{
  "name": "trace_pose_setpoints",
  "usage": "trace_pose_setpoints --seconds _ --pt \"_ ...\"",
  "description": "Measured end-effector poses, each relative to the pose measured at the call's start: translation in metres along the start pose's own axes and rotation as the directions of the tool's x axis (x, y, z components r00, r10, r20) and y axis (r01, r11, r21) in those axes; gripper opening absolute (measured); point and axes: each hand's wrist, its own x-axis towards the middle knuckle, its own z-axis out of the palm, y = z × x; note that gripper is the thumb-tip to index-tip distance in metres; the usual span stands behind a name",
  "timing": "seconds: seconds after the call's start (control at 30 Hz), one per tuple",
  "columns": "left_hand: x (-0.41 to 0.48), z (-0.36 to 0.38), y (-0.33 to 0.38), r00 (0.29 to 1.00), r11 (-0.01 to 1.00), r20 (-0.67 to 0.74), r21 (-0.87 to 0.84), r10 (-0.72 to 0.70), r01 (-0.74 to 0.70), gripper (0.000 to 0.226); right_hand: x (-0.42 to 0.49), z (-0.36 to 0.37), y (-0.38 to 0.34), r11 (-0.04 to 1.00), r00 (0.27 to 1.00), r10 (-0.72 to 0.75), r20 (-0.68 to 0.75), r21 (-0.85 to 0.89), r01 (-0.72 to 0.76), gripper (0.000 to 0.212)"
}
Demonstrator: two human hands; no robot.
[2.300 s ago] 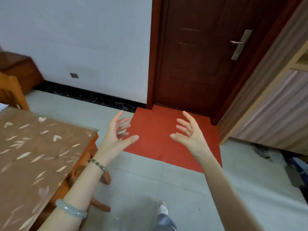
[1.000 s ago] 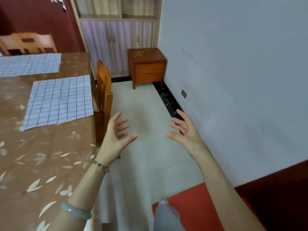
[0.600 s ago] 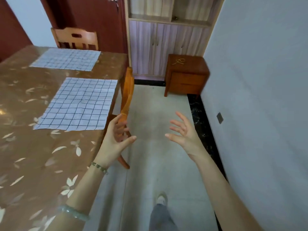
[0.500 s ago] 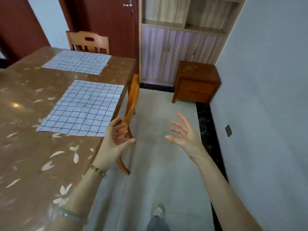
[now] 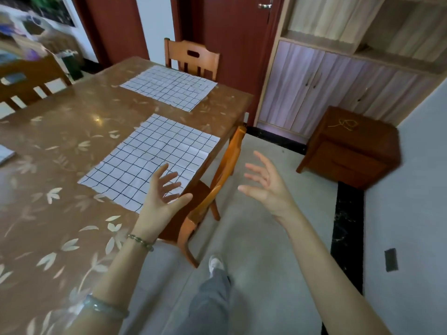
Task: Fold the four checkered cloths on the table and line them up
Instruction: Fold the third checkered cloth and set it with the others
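Two white cloths with a dark grid lie flat and unfolded on the brown leaf-patterned table (image 5: 60,213). The near cloth (image 5: 145,160) sits by the table's right edge; the far cloth (image 5: 169,87) lies near the far corner. A pale edge of something (image 5: 4,154) shows at the left border. My left hand (image 5: 162,197) hovers over the near cloth's front corner, fingers spread, holding nothing. Off the table, above the floor, my right hand (image 5: 266,184) is also spread and holds nothing.
A wooden chair (image 5: 212,180) is tucked under the table's right side, just beyond my left hand. Another chair (image 5: 192,58) stands at the far end and one (image 5: 26,78) at the left. A small wooden cabinet (image 5: 348,151) and a tall cupboard (image 5: 326,83) stand on the right.
The view has swung from the door and red mat round to the table. Both hands kept their spread pose, and the left one now overlaps the near cloth's corner.
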Motion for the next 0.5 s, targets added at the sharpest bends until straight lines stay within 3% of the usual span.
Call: trace_pose_setpoints --seconds 0.3,0.5 --pt "0.119 -0.006 -0.020 0.970 0.999 -0.240 -0.014 -0.040 0.038 0.082 0.172 0.015 -0.015 0.998 0.962 0.004 0.274 -0.061 0.013 0.082" --pt "0.169 -0.022 -0.028 0.928 0.992 -0.349 -0.043 -0.128 0.120 0.089 0.257 0.049 -0.022 0.996 0.906 0.039 0.421 -0.085 -0.004 0.081"
